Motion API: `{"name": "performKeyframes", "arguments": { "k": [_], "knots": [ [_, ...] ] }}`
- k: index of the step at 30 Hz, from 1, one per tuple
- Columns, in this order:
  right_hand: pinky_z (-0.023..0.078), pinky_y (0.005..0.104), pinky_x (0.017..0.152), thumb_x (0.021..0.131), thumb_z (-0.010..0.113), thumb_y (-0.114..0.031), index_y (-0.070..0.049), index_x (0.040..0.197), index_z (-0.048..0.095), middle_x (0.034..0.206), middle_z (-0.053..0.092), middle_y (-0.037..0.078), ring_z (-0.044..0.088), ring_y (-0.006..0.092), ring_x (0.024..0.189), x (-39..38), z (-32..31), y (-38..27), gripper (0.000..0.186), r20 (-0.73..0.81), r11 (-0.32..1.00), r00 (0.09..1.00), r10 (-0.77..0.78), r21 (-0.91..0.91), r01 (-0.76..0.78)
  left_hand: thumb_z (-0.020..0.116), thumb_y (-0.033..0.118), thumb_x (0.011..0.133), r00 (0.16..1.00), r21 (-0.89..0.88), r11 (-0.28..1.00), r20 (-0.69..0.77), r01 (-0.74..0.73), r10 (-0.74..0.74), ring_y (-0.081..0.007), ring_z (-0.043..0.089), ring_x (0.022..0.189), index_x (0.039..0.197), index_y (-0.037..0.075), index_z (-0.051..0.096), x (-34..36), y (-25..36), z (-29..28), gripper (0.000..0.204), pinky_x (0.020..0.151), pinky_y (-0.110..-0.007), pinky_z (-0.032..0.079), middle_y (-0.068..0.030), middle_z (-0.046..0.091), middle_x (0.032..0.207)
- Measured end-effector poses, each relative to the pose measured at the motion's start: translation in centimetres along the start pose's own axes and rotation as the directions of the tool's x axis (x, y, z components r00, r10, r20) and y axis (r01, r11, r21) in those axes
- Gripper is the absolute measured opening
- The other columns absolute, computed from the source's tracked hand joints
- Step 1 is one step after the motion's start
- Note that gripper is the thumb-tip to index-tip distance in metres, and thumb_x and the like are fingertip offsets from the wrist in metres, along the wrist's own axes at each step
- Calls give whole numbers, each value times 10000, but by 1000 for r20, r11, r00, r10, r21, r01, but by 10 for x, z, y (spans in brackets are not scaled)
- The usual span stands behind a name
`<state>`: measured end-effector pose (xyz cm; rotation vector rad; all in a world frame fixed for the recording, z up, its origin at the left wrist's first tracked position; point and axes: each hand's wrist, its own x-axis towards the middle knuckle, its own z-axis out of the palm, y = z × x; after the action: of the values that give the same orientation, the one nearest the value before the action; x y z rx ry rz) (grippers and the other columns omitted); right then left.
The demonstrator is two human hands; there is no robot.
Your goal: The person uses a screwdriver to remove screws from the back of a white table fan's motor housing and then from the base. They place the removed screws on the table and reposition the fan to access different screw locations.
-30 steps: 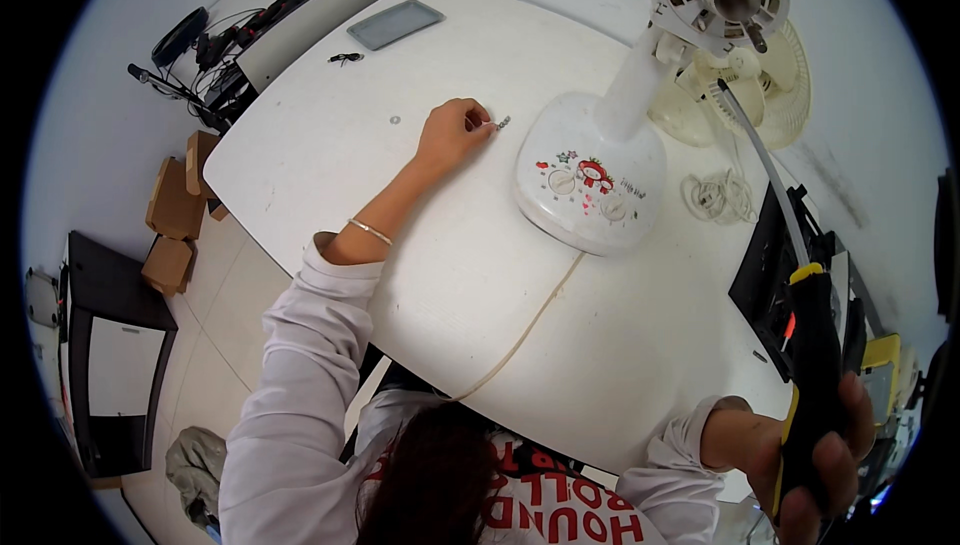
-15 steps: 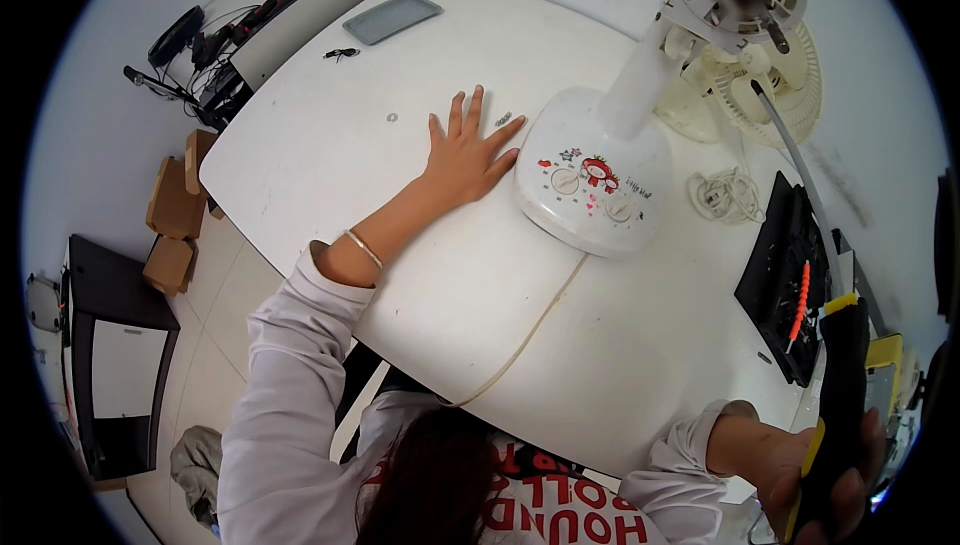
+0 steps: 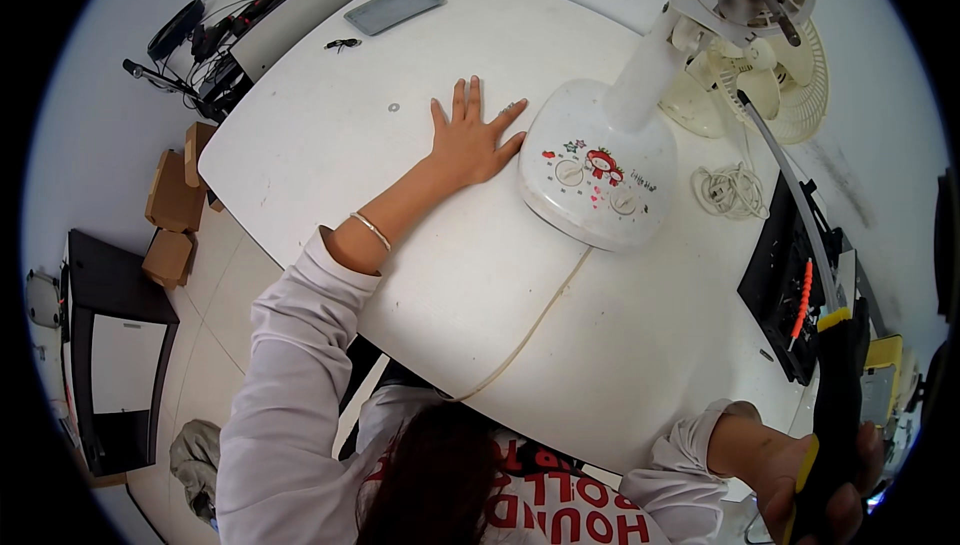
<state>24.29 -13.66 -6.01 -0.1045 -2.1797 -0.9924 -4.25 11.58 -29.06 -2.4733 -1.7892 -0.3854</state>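
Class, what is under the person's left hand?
The white tabletop shows around the left hand, with small metal pieces beside one finger. Anything directly beneath the hand is covered.

Red capitals (image 3: 568, 522) mark the shirt (image 3: 600, 502), dark script (image 3: 643, 182) the fan base (image 3: 565, 200).

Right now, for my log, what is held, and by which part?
The right hand grips a screwdriver by its handle; the left hand, spread flat, holds nothing.
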Motion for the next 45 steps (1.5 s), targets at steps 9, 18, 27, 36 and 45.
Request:
{"name": "performKeyframes", "arguments": {
  "k": [9, 18, 27, 36, 45],
  "knots": [
    [609, 325, 604, 835, 623, -154, -104, 1081, 309, 995, 465, 145, 610, 308, 778, 0, -7, 3, 402, 59, 999, 998, -5, 38, 3, 306, 575, 902, 999, 24, 1000, 37, 17, -18, -441, 24, 1365, 1406, 370, 272, -1, 0, -3, 545, 1014, -660, 98, -272, 92, 1467],
    [609, 324, 597, 836, 631, -163, -109, 1066, 333, 966, 488, 132, 615, 288, 771, -1, -4, -3, 380, 52, 997, 996, 74, 9, -74, 245, 661, 871, 994, 4, 999, 103, 34, -34, -424, -17, 1372, 1423, 335, 249, 4, -13, -9, 641, 1023, -649, 58, -264, 59, 1476],
    [610, 313, 593, 835, 638, -181, -114, 1065, 349, 944, 503, 123, 625, 271, 763, 0, 4, -7, 376, 31, 991, 991, 129, -43, -128, 258, 665, 868, 991, 11, 1000, 131, 20, -21, -315, 57, 1394, 1420, 316, 263, 8, -29, -15, 654, 1049, -630, 75, -85, 136, 1510],
    [610, 306, 595, 831, 651, -203, -111, 1063, 362, 938, 522, 123, 633, 267, 745, 1, 8, -8, 382, 9, 989, 990, 143, -40, -143, 257, 602, 903, 990, 15, 999, 133, -50, 48, -226, 81, 1397, 1432, 246, 237, 9, -35, -12, 638, 1061, -626, 77, 44, 180, 1502],
    [606, 311, 585, 834, 646, -186, -115, 1069, 349, 956, 516, 124, 629, 270, 756, -2, -1, -8, 385, 35, 987, 990, 138, -93, -135, 265, 571, 917, 986, -30, 994, 126, -105, 108, -246, 113, 1391, 1434, 203, 237, 9, -42, -13, 635, 1060, -621, 79, 33, 195, 1498]
  ]
}}
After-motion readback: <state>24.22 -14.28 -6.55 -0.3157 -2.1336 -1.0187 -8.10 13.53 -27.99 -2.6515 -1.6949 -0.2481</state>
